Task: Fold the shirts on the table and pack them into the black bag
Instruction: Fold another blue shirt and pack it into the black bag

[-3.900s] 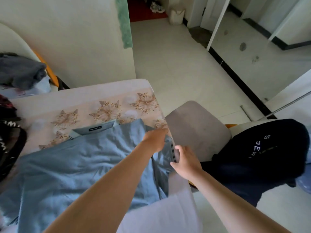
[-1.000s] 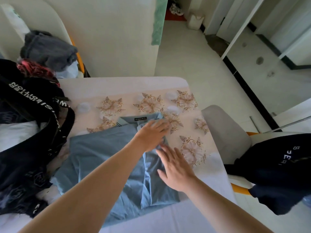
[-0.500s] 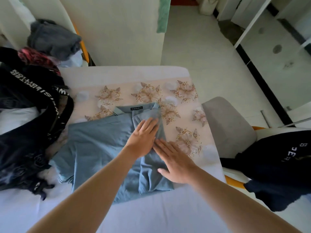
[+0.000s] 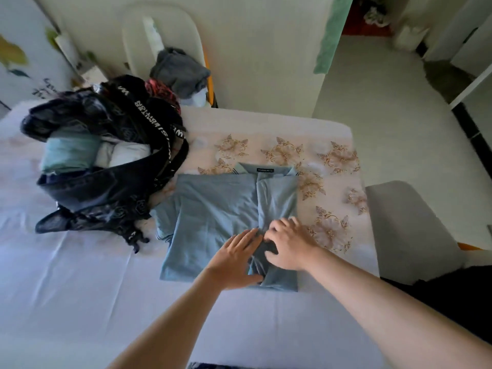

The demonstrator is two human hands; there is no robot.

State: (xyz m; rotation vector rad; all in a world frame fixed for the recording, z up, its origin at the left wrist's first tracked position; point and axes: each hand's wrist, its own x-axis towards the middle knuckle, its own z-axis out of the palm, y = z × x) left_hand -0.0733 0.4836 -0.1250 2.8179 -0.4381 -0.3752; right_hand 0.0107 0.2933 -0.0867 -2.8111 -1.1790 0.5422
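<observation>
Left hand point(image 4: 234, 259) (fingers flat) and right hand point(image 4: 290, 246) (fingers curling, pinch unclear) are sliding nearward, flattening shirt point(image 4: 213, 209)'s right fold.

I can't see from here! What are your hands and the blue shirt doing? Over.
Left hand flat on blue shirt; right hand, fingers bent at fold, grip unclear. Shirt part-folded on table. Black bag open alongside, nothing between.

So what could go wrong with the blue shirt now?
The shirt is bunched between the left hand and right hand, so a crease might get pressed in. Its left side lies unfolded next to the bag, which looks stuffed, so the shirt might get squashed going in.
</observation>
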